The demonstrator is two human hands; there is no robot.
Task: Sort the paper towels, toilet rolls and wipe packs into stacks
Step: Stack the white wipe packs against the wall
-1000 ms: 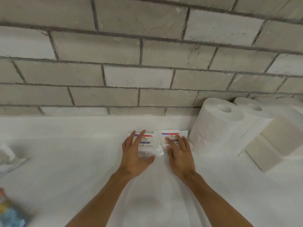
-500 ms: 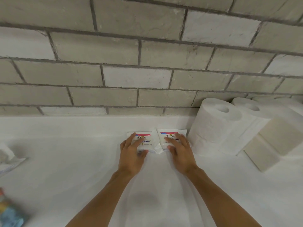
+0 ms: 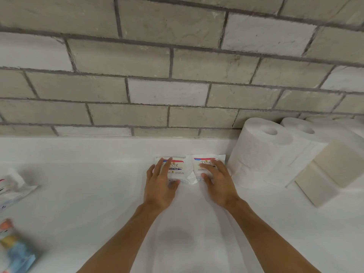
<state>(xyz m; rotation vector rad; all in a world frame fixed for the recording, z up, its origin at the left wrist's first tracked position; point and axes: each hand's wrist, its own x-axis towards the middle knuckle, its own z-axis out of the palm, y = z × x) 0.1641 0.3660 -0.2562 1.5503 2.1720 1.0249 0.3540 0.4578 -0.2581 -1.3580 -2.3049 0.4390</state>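
Two Dove wipe packs lie flat on the bench (image 3: 88, 194) at 12 o'clock from the person, close to the back lip under the brick wall (image 3: 167, 91). The left wipe pack (image 3: 178, 168) and right wipe pack (image 3: 202, 161) sit side by side, labels up. Inner edges meet, with a bit of seam flap bunched between them.

Left hand (image 3: 159, 186): fingers (image 3: 167, 164) straight and spread, lying on top of the left pack, thumb at its near edge. No grip, just pressing.
Right hand (image 3: 218, 184): same, fingers (image 3: 208, 166) extended over the right pack, thumb at its near-left corner. Nothing pinched.

Toilet rolls (image 3: 260, 150) stand stacked at 3 o'clock of the packs, just beside the right hand. Pale blocks (image 3: 323, 186), probably folded paper towels, lean at 4 o'clock beyond them. More loose packs at far 9 o'clock (image 3: 13, 184) and 8 o'clock (image 3: 15, 251), the latter too blurred to read.

My read: squaring up the wipes, not stacked yet. To do it well:
- Keep palms flat and pressure light; soft pouches squash and skid.
- Hold one pack as anchor, slide or lift the other onto it, labels the same way.
- Flatten that seam flap first or the top pack will rock.
- Use the back lip as a fence for alignment.
- Watch the right hand's outer edge; a bump topples the rolls.
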